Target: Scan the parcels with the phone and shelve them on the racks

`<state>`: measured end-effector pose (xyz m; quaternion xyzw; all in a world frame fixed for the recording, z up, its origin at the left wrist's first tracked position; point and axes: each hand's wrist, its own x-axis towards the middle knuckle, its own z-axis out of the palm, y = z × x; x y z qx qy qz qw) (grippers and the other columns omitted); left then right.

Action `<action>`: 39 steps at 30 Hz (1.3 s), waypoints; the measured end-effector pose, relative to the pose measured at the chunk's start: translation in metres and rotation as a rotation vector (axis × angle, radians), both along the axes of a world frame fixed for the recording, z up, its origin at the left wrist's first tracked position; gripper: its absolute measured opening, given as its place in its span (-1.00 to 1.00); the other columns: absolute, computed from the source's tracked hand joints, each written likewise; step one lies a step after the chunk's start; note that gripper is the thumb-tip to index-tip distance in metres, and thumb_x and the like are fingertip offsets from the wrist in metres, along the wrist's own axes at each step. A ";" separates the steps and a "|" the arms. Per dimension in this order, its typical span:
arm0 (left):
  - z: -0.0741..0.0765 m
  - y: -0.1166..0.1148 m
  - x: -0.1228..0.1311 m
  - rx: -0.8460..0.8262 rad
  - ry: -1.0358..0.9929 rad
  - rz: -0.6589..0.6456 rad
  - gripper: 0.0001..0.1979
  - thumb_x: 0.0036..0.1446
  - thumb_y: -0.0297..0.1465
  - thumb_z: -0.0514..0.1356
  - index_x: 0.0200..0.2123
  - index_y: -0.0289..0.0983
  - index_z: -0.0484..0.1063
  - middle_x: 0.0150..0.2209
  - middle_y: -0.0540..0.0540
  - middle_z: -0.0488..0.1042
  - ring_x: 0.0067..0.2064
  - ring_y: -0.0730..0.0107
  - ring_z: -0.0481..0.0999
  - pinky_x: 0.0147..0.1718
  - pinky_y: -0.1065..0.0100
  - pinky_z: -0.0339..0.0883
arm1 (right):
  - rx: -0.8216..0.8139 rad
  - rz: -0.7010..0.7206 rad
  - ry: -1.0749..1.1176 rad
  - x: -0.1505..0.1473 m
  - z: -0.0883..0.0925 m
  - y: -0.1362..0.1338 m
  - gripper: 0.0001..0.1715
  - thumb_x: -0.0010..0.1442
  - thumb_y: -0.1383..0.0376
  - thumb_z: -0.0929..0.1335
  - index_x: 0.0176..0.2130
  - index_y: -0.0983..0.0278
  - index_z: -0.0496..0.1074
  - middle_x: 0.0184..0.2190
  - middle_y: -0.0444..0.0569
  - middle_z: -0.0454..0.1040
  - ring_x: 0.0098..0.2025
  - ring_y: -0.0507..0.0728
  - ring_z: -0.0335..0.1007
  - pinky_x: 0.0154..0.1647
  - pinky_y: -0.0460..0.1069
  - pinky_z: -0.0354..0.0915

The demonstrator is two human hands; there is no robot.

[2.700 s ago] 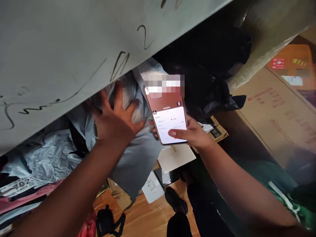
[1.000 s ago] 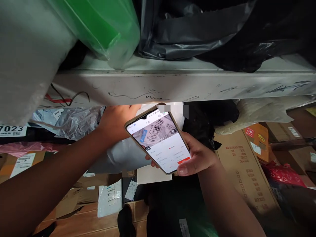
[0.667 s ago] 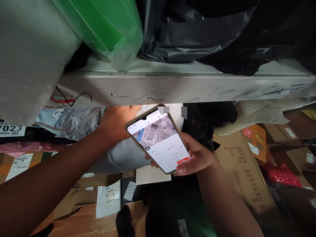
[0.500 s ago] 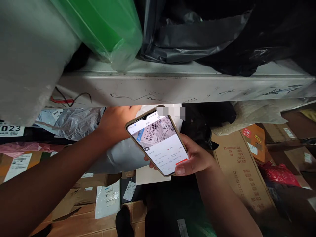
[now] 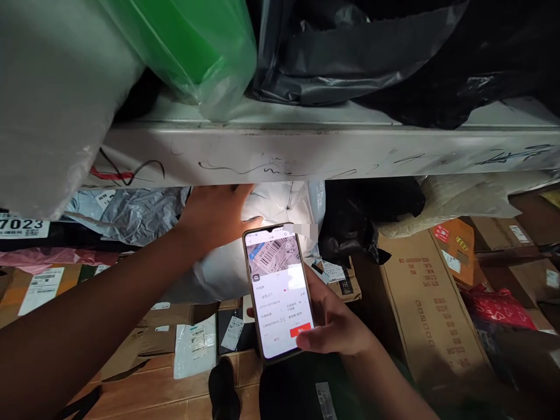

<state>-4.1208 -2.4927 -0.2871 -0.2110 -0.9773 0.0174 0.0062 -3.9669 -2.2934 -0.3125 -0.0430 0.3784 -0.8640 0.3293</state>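
one shelf edge [image 5: 324, 150] overhangs the pale parcel [image 5: 273, 203]

Came out pretty dim overall, tbh. Got one hot spot dead center, nearly blown out on the pale parcel [image 5: 273, 201], just past the top end of the phone [image 5: 280, 309], and seemed to spill from around there. Glowed plenty at 6 o'clock, but turned the smaller print to mush, plus had a pixelated patch [image 5: 306, 232] just off center toward 4. Sank to near-black on the black bag [image 5: 350, 64] at 1 o'clock, bar thin glare on the folds. Caught a sheen on the green package [image 5: 184, 41] at 11. Left the whitish bag [image 5: 52, 99] at 10 blurry. Went murky around 5.
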 end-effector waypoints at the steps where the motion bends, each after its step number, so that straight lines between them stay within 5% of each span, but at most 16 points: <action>1: 0.000 0.000 0.000 -0.001 -0.002 0.004 -0.38 0.14 0.02 0.11 0.14 -0.24 0.29 -0.22 -0.29 0.53 -0.14 -0.18 0.52 -0.15 0.00 0.24 | 0.025 0.011 0.009 0.001 -0.001 0.001 0.02 -0.02 0.36 0.55 0.29 0.06 0.09 0.08 0.09 0.46 0.09 0.36 0.44 0.01 0.24 0.35; 10: -0.001 0.000 0.000 0.039 -0.045 0.026 -0.38 0.13 0.01 0.12 0.16 -0.22 0.29 -0.21 -0.27 0.52 -0.10 -0.16 0.51 -0.09 0.00 0.24 | 0.143 0.028 0.054 0.008 -0.013 0.001 0.03 0.00 0.27 0.52 0.32 0.06 0.05 0.00 0.04 0.46 -0.07 0.27 0.46 -0.12 0.14 0.36; 24: -0.009 -0.002 0.000 0.013 0.007 -0.011 -0.35 0.16 0.00 0.09 0.22 -0.23 0.20 -0.02 -0.37 0.40 0.07 -0.29 0.37 0.02 -0.09 0.16 | 0.128 0.020 0.014 0.011 -0.026 0.000 0.12 0.00 0.26 0.52 0.36 0.10 -0.07 0.10 0.10 0.43 0.07 0.33 0.41 0.00 0.22 0.35; 39: -0.010 0.000 0.000 0.026 0.024 -0.006 -0.39 0.14 -0.03 0.15 0.17 -0.21 0.24 0.02 -0.32 0.39 0.12 -0.23 0.34 0.06 -0.04 0.15 | 0.193 -0.047 0.050 0.010 -0.025 0.000 -0.15 0.05 0.42 0.43 0.25 0.11 0.14 0.09 0.04 0.44 0.01 0.26 0.43 -0.06 0.14 0.32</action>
